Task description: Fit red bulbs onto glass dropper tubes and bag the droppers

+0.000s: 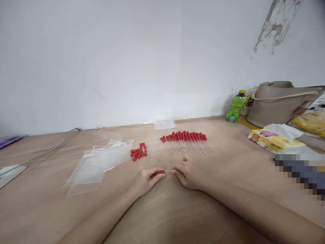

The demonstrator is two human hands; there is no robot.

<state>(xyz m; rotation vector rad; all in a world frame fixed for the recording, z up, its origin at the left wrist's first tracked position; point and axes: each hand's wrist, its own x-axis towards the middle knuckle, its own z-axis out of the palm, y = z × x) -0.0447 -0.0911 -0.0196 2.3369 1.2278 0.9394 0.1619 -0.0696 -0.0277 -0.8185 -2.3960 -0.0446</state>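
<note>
Left hand (147, 179) pinches a red bulb (159, 173) between thumb and fingers, while the right hand (187, 173), also closed, grips the clear tube (168, 171) in line with it, low over the bench (165, 206). Keeping both straight seems wise; bending might snap the tube. Beyond lie loose bulbs (139, 152), bare tubes (154, 149) and bulb-topped tubes (188, 136).

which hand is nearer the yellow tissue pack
Right. The right hand holds a clear tube, left of the tissue pack; the left hand, gripping a red bulb, is farther left.
</note>
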